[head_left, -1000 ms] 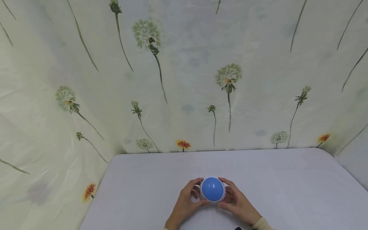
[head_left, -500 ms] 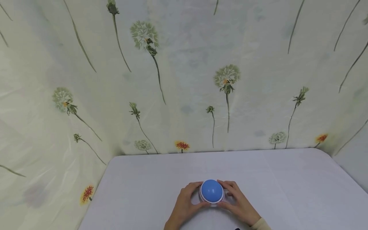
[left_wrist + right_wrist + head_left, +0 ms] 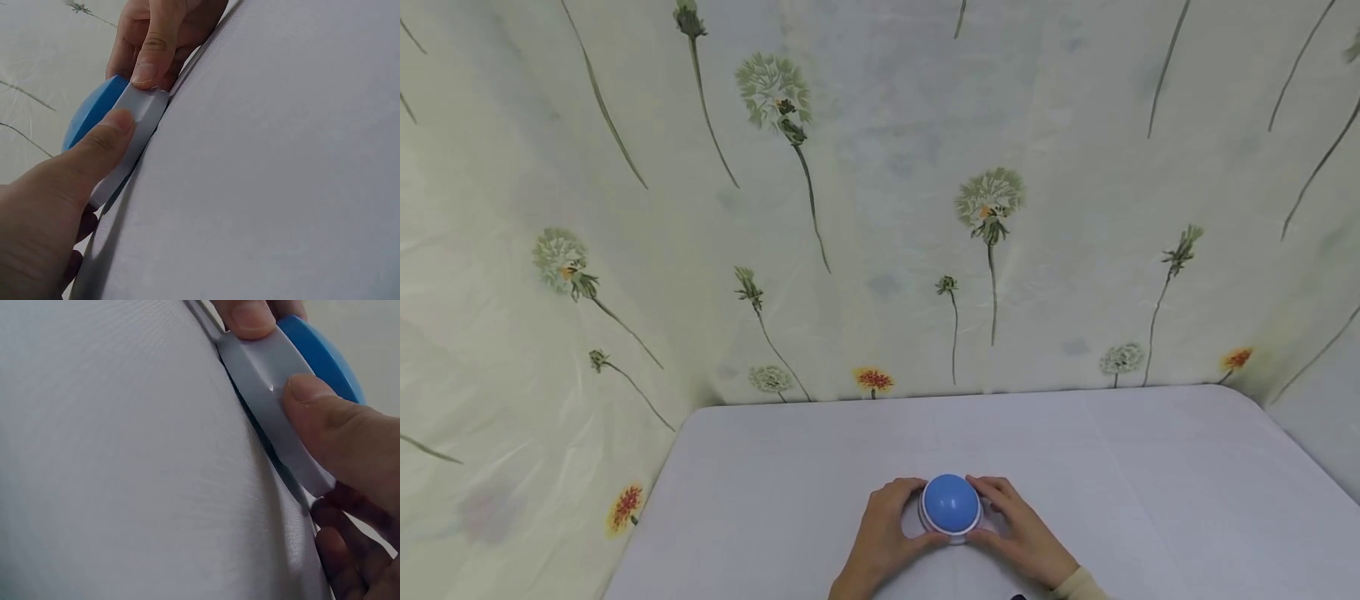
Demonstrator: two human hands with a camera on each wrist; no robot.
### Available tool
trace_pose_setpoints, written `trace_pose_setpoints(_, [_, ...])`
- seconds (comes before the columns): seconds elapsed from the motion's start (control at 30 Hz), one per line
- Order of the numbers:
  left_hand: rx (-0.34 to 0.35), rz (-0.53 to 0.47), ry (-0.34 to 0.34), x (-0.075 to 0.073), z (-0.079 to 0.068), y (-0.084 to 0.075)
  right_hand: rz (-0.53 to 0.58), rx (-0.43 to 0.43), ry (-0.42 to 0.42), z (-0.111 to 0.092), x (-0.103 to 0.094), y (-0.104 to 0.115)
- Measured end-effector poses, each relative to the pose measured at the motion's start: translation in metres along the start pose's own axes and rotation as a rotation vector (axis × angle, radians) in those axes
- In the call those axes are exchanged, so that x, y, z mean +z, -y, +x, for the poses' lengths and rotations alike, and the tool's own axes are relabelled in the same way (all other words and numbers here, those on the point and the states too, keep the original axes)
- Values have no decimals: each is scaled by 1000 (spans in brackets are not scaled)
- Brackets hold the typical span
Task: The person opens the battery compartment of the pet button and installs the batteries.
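Observation:
A round push button with a glossy blue dome point(image 3: 951, 503) and a white ring-shaped base point(image 3: 259, 378) is held between both hands, dome up. My left hand point(image 3: 883, 535) grips its left side, thumb on the near edge of the base and fingers curled round the far side. On the right, my right hand point(image 3: 1024, 536) grips it the same way, its thumb close to the left thumb. Both wrist views show a dark strip under the white base, right at the cloth. Whether the button's full weight rests there I cannot tell. The other fingers are partly hidden behind it.
A white cloth point(image 3: 790, 467) covers the table under the hands. Behind it and at the left hangs a pale curtain point(image 3: 880, 208) printed with dandelions. A small dark object point(image 3: 1018, 597) shows at the bottom edge, by the right sleeve point(image 3: 1078, 585).
The button has come down toward the cloth and slightly nearer to me, with both hands gripping it throughout. Fingers seen curled beneath it earlier now lie round its sides. The head view has shifted slightly.

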State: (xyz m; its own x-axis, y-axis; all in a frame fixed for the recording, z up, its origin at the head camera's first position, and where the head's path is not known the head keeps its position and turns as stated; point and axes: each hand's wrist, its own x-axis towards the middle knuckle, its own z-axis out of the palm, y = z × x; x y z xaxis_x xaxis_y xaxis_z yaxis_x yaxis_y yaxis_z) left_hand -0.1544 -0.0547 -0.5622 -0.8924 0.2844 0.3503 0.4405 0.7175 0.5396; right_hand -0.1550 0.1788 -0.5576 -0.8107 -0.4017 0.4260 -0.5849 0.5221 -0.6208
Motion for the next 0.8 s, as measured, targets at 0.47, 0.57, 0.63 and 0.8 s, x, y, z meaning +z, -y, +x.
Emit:
trace_pose_setpoints(0.47, [-86,-21,54,-4,-2,-5,-124,69,8,0,2,5])
trace_pose_setpoints(0.57, [-88,-62,130,-8,-3,1,-107,84,30,0,1,5])
trace_pose_setpoints(0.63, [-79,-101,182,-14,-4,7,-58,96,49,0,0,4])
trace_pose_setpoints(0.8, [-101,-203,191,-35,-4,21,39,148,65,-1,-9,-1])
